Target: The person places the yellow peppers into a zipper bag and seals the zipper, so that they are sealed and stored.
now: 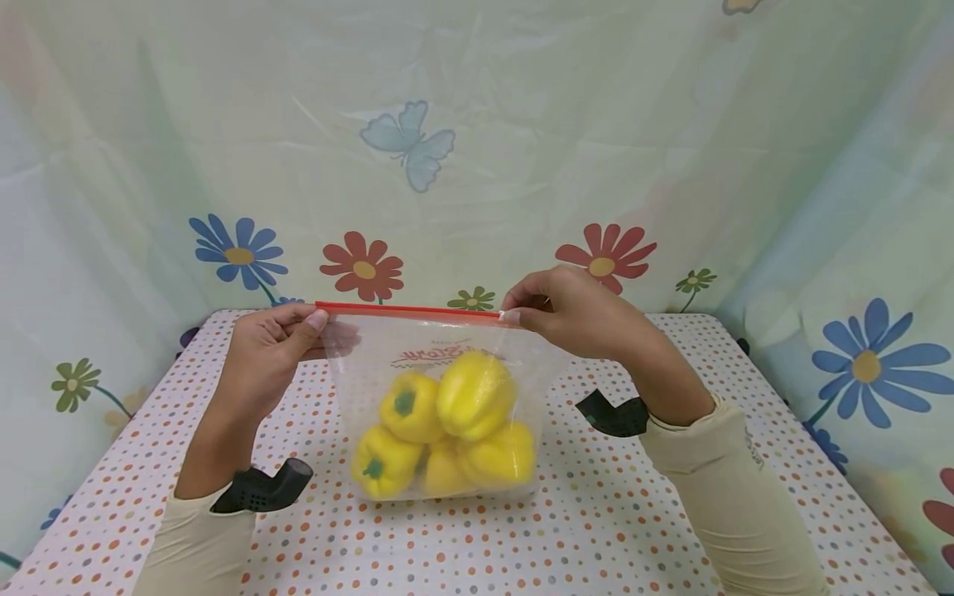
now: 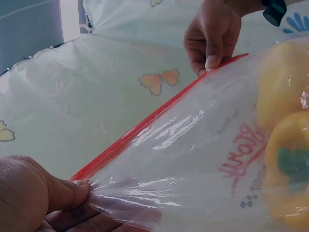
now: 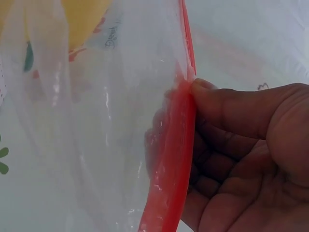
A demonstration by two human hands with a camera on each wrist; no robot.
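Note:
A clear zip bag [image 1: 373, 348] with a red zip strip [image 1: 410, 310] stands upright on the table, holding several yellow bell peppers [image 1: 477, 396]. Its red printed lettering reads mirrored in the left wrist view. My left hand [image 1: 264, 356] pinches the top left corner between thumb and fingers, and the fingers behind show through the plastic. On the other side, my right hand [image 1: 585, 319] pinches the red strip, with thumb and fingers at a small whitish piece that looks like a slider. In the right wrist view the thumb [image 3: 231, 108] presses the strip, which bends there.
A white tablecloth [image 1: 298, 555] with coloured dots covers the table. Behind and at both sides hangs a pale curtain [image 1: 522, 165] printed with flowers and butterflies. Black wrist devices [image 1: 264, 488] sit at both sleeve cuffs.

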